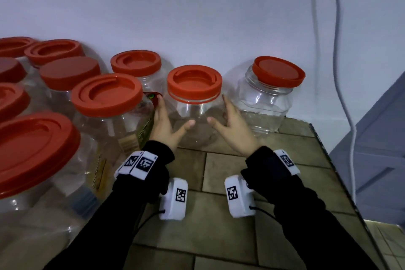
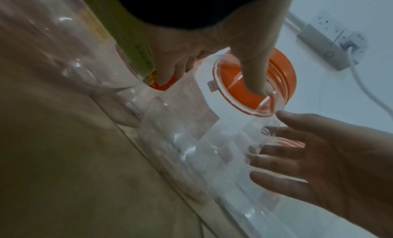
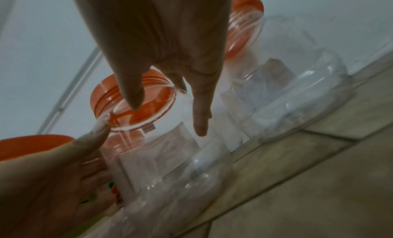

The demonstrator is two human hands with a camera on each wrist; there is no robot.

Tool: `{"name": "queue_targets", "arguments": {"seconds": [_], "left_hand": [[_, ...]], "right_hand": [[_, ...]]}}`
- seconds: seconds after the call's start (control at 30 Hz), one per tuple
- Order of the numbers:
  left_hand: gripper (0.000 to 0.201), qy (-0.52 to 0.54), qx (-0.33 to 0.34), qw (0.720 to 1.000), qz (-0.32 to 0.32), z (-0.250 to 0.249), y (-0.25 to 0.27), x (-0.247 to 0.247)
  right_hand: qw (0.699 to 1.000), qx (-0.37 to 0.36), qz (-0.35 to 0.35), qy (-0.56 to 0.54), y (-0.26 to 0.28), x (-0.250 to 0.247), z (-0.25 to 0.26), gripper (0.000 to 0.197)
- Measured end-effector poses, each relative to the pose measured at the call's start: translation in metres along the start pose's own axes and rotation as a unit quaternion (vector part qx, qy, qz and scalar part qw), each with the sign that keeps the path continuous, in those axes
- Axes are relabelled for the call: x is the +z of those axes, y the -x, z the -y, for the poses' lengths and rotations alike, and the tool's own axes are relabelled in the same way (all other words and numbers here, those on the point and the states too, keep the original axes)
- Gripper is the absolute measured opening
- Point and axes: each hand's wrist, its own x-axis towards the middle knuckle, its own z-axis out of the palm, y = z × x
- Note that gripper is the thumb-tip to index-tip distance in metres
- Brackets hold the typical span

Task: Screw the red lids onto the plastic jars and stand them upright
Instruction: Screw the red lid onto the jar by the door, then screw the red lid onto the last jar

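Head view: a clear plastic jar (image 1: 195, 120) stands upright on the tiled tabletop (image 1: 252, 182), close to the far wall (image 1: 197, 6), with its red lid (image 1: 194, 82) already seated on the mouth. The left hand (image 1: 163, 125) lies against the jar's left side and the right hand (image 1: 233, 128) against its right side, fingers straight and spread, both thumbs pointing inward across the near face of the jar; neither hand is curled round anything, both are flat and relaxed. From the left wrist the thumb (image 2: 255, 70) reaches up along the jar's wall toward the lid's underside, while the right hand's spread fingers (image 2: 282, 152) show through and beside the clear plastic; whether the fingertips actually press the wall or sit just off it I cannot tell. The right wrist view shows the same arrangement mirrored, with the straight fingers (image 3: 201, 113) beside the jar's shoulder. Just to the right stands another lidded jar (image 1: 263, 103), apart from the right hand, its lid looking slightly tilted. To the left a cluster of capped jars (image 1: 105, 120) crowds the table, some with yellow-green labels, the nearest one large and blurred at the frame edge; a further capped jar (image 1: 140, 68) stands behind the left hand, against the wall. Two cables (image 1: 341, 72) hang down the wall on the right, and a power strip (image 2: 331, 41) is visible on the wall from the left wrist.
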Motion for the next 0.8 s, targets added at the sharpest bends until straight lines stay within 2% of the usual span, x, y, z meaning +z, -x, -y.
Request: {"name": "queue_targets", "arguments": {"seconds": [0.13, 0.3, 0.33, 0.43, 0.5, 0.57, 0.63, 0.7, 0.8], "left_hand": [[0.080, -0.029, 0.022, 0.999, -0.035, 0.006, -0.025, 0.005], [0.087, -0.011, 0.043, 0.998, -0.042, 0.000, -0.022, 0.004], [0.088, -0.005, 0.063, 0.997, -0.055, -0.004, -0.016, 0.002], [0.086, 0.005, 0.178, 0.981, -0.081, -0.027, 0.005, 0.003], [0.080, 0.003, 0.229, 0.971, -0.062, -0.044, 0.014, 0.013], [0.077, 0.011, 0.251, 0.968, -0.015, -0.060, 0.017, 0.027], [0.079, 0.036, 0.235, 0.970, 0.047, -0.068, 0.013, 0.046], [0.082, 0.060, 0.174, 0.979, 0.093, -0.069, 0.004, 0.067], [0.091, 0.032, 0.070, 0.987, 0.139, -0.067, -0.016, 0.093]], "right_hand": [[0.999, 0.005, 0.015, -0.035, -0.025, 0.008, -0.003, 0.075], [1.000, 0.000, 0.018, -0.022, -0.029, -0.004, -0.007, 0.070], [1.000, -0.014, 0.013, -0.019, -0.025, -0.010, -0.007, 0.069], [0.996, -0.084, -0.014, -0.011, -0.005, -0.036, 0.000, 0.063], [0.990, -0.137, -0.034, 0.000, 0.007, -0.056, 0.009, 0.060], [0.978, -0.194, -0.064, 0.040, 0.013, -0.075, 0.016, 0.060], [0.966, -0.224, -0.083, 0.099, 0.011, -0.090, 0.016, 0.061], [0.960, -0.217, -0.087, 0.152, 0.003, -0.103, 0.010, 0.062], [0.958, -0.175, -0.097, 0.204, -0.010, -0.124, -0.005, 0.064]]}}
